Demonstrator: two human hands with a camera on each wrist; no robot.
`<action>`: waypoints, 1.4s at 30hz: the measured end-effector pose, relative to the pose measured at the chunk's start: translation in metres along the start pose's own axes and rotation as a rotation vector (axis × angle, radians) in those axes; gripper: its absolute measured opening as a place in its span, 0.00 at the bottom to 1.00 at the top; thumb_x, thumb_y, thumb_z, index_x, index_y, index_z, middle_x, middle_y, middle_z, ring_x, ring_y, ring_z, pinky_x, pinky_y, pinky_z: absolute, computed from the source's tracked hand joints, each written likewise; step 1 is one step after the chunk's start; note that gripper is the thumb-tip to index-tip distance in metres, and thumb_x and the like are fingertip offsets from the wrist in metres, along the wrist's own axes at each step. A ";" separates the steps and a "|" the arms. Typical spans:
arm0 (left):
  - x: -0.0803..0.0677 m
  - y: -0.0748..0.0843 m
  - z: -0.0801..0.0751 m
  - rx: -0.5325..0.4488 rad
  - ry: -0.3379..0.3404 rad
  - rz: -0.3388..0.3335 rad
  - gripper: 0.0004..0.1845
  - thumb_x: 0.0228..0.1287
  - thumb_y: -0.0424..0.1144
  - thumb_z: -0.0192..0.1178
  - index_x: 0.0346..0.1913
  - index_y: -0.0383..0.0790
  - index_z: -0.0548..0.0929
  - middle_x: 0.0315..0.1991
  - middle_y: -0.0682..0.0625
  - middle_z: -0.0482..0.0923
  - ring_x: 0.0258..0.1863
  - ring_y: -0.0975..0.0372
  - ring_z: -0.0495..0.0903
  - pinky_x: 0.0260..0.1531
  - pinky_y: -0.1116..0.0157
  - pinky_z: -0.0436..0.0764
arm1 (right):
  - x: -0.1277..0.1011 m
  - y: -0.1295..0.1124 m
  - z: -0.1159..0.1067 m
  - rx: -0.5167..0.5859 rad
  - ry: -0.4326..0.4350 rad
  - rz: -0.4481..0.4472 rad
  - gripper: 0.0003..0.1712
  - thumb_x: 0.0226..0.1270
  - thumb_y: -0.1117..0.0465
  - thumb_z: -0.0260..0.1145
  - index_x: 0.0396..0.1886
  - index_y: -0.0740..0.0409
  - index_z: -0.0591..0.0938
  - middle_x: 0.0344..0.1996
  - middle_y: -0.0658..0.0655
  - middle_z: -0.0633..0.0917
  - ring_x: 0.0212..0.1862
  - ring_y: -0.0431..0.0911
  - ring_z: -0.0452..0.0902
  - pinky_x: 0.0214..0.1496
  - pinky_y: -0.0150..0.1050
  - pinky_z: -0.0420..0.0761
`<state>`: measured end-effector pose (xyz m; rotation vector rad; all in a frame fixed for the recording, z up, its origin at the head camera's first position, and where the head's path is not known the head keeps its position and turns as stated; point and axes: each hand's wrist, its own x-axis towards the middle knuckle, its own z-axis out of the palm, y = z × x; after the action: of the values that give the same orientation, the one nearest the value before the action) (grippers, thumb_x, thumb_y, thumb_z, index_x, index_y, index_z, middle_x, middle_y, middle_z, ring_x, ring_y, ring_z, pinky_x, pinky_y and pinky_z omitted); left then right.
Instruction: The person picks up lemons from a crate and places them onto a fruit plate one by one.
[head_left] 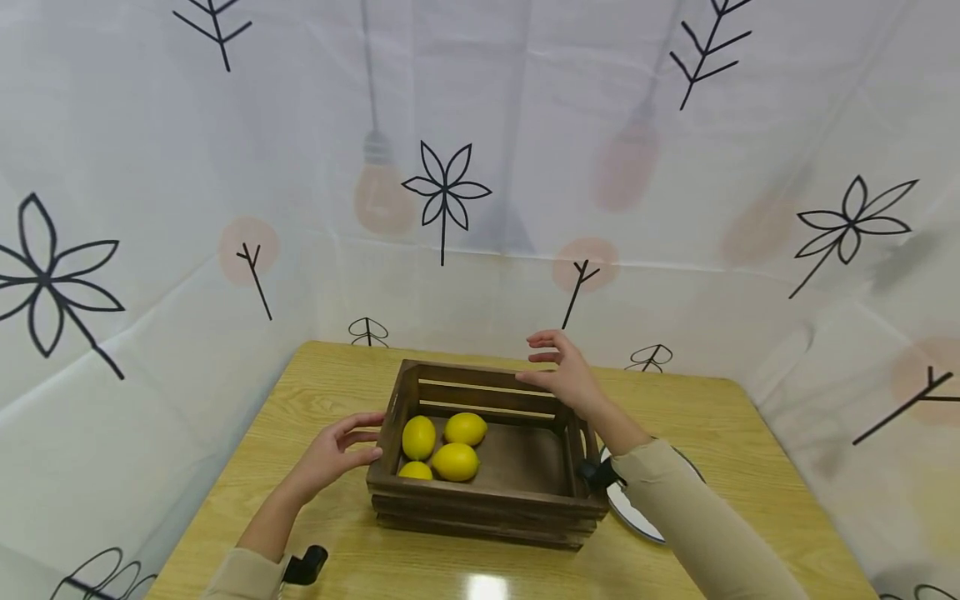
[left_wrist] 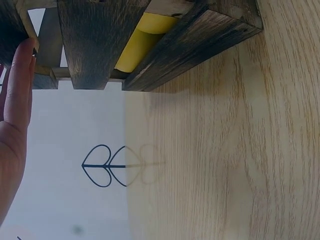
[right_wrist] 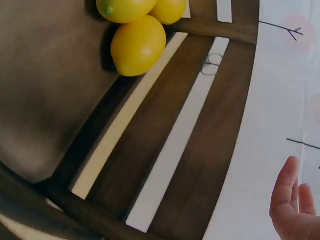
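Observation:
A dark brown slatted wooden crate (head_left: 487, 508) stands on the table with several yellow lemons (head_left: 456, 462) grouped in its left half. My left hand (head_left: 341, 450) is at the crate's left end, its fingertips at the side wall; in the left wrist view its fingers (left_wrist: 20, 80) lie nearly straight along the wood. Over the back right part of the crate is my right hand (head_left: 566, 379), thumb and fingers apart with nothing between them. The right wrist view has this hand (right_wrist: 295, 210) beyond the back slats, and lemons (right_wrist: 138, 46) inside the crate.
A white plate with a dark rim (head_left: 637, 512) lies right of the crate, partly hidden by my right forearm. The wooden table (head_left: 322, 383) meets a printed white curtain (head_left: 487, 300) at the back, with more of it along both sides.

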<state>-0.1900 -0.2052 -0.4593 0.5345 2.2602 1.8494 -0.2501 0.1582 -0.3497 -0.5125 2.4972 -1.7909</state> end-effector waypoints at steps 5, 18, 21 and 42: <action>0.000 -0.002 0.000 0.005 -0.004 0.017 0.28 0.62 0.36 0.61 0.65 0.37 0.68 0.64 0.39 0.63 0.57 0.46 0.69 0.47 0.62 0.77 | 0.003 0.007 0.008 -0.002 -0.008 -0.015 0.28 0.54 0.73 0.69 0.55 0.67 0.69 0.54 0.68 0.69 0.54 0.63 0.70 0.47 0.49 0.78; -0.001 -0.002 0.001 0.005 0.017 -0.005 0.28 0.61 0.38 0.63 0.64 0.41 0.69 0.63 0.42 0.65 0.56 0.50 0.71 0.46 0.60 0.77 | 0.024 0.051 0.024 -0.013 -0.128 -0.023 0.29 0.53 0.66 0.72 0.55 0.58 0.72 0.55 0.62 0.71 0.54 0.57 0.73 0.46 0.47 0.79; -0.001 -0.003 0.002 0.002 0.011 0.002 0.28 0.61 0.37 0.62 0.64 0.40 0.69 0.62 0.41 0.65 0.56 0.49 0.70 0.46 0.61 0.77 | 0.025 0.054 0.029 -0.003 -0.167 -0.004 0.28 0.54 0.66 0.72 0.55 0.57 0.72 0.55 0.63 0.71 0.54 0.56 0.72 0.46 0.45 0.79; -0.001 -0.003 0.002 -0.008 0.022 0.012 0.28 0.61 0.37 0.62 0.64 0.38 0.69 0.64 0.41 0.64 0.58 0.47 0.69 0.46 0.62 0.77 | 0.041 0.064 0.051 -0.015 -0.563 -0.018 0.28 0.55 0.73 0.69 0.55 0.70 0.69 0.53 0.73 0.70 0.53 0.66 0.69 0.49 0.42 0.77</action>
<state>-0.1887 -0.2042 -0.4630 0.5296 2.2674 1.8788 -0.2937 0.1188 -0.4194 -0.8942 2.1173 -1.3781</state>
